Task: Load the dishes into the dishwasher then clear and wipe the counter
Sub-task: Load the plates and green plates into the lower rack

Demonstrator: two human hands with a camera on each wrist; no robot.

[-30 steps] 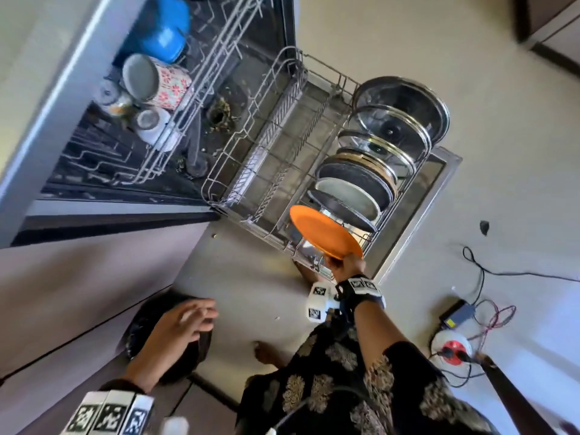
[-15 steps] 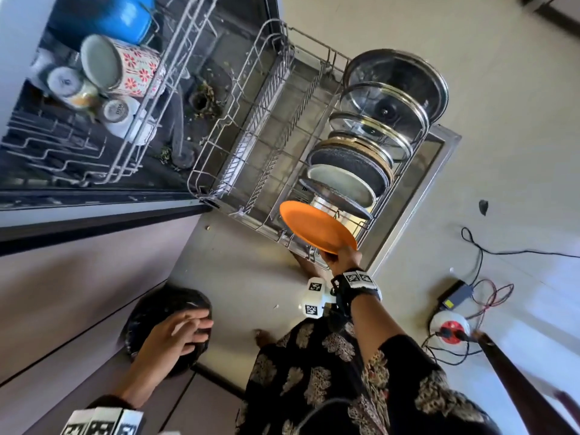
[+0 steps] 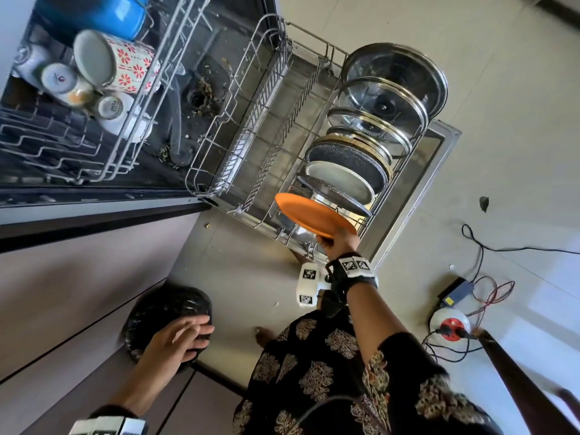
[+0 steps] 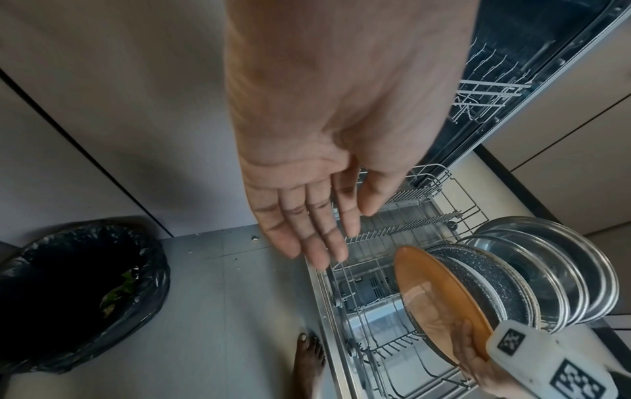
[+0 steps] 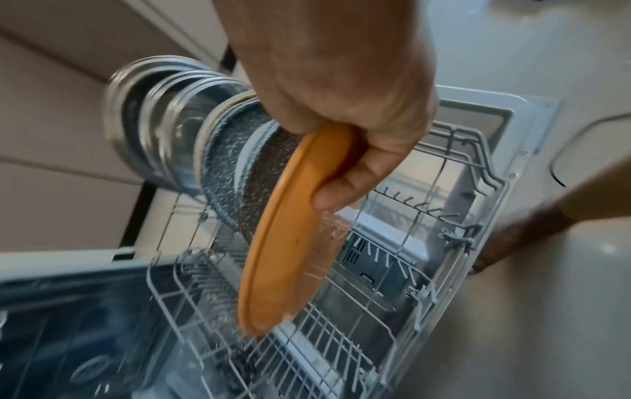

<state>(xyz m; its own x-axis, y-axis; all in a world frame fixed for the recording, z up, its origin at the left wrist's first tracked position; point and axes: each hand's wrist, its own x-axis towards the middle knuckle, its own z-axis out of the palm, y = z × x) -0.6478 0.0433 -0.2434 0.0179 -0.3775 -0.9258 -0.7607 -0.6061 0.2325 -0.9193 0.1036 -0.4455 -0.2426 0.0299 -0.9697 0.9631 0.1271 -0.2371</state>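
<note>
Since a second ago: orange plate (image 3: 310,216) carried a little further over the lower rack (image 3: 251,146), still tilted, still not slotted; left hand (image 3: 179,340) still out over the bin.

Far left: black-lined bin (image 4: 68,291) on the floor, some green scraps inside. Above it, left hand with fingers straight and loose, holding nothing, touching nothing. Upper left in the head view: upper rack (image 3: 94,127) with a blue pot (image 3: 103,11), a floral mug (image 3: 122,65) on its side and small cups beside it.

Middle: lower rack pulled out over the open dishwasher door (image 3: 420,171), its left half bare tines.

Right: right hand (image 5: 341,89) gripping the orange plate by its rim, thumb on one face, fingers behind the other. Plate hanging below and ahead of the grip, edge-on above the rack wires, just in front of a speckled dark pan (image 5: 232,151). Behind that, a row of upright plates and glass lids (image 3: 386,98) filling the right side of the rack, standing close against the plate's far face. Whether plate and pan touch: cannot tell.
</note>
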